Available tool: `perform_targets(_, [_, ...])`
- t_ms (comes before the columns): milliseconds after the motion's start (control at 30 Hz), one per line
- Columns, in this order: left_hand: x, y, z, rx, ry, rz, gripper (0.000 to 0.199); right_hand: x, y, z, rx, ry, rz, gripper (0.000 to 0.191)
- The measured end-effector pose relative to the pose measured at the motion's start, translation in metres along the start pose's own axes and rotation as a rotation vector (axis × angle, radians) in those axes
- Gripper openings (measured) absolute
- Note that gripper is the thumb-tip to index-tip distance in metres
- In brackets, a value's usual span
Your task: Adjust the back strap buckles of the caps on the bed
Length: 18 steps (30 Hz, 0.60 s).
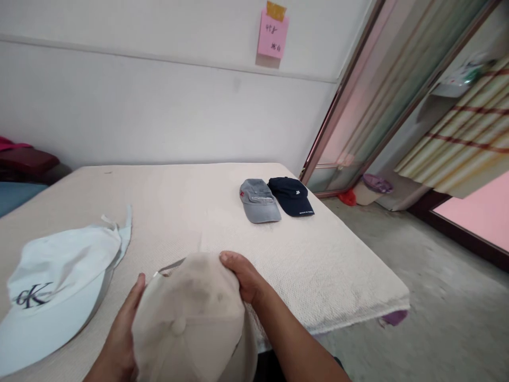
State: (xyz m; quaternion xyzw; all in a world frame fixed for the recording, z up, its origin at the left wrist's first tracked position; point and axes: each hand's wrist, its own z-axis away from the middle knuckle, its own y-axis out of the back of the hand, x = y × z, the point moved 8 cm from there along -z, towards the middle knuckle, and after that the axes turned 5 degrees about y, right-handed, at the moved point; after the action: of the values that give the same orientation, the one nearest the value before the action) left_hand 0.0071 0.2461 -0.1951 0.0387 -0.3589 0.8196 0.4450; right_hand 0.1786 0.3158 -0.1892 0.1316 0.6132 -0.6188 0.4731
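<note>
Between both hands is a beige baseball cap (191,323), its crown facing up and its brim at the lower right, partly cut off by the frame. My left hand (123,334) grips the cap's left side, thumb up along the edge. On the opposite side, my right hand (242,276) holds the upper right of the crown, with fingers partly hidden. To the left lies a white cap (63,270) with dark letters on its front. Farther back, a grey cap (258,200) rests beside a navy cap (292,196).
A cream textured cover (178,196) spreads over the bed-like surface, whose right edge drops to a grey floor (449,307). Behind it stands a white wall (159,106) with a pink note (272,34). A sliding door (358,95) and striped curtain (465,127) are at right.
</note>
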Motion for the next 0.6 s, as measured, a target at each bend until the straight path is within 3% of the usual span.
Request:
perform_targets(133, [-0.026, -0.001, -0.009, 0.038, 0.018, -0.081, 0.053, -0.025, 0.022, -0.005, 0.172, 0.166, -0.074, 0.033])
perform_targets(233, [-0.033, -0.003, -0.016, 0.078, -0.008, -0.084, 0.045, -0.030, 0.026, -0.008, 0.176, 0.209, -0.076, 0.030])
perform_targets(300, [-0.021, 0.000, -0.019, 0.124, -0.098, -0.052, 0.038, -0.027, 0.025, -0.010, 0.161, 0.206, -0.069, 0.029])
perform_targets(433, [0.024, 0.011, -0.021, 0.151, -0.344, 0.112, 0.025, -0.012, 0.019, -0.008, 0.095, 0.114, -0.063, 0.027])
perform_targets(600, [0.063, 0.027, -0.021, 0.113, -0.499, 0.284, 0.027, 0.010, -0.005, 0.016, -0.185, -0.061, -0.029, 0.036])
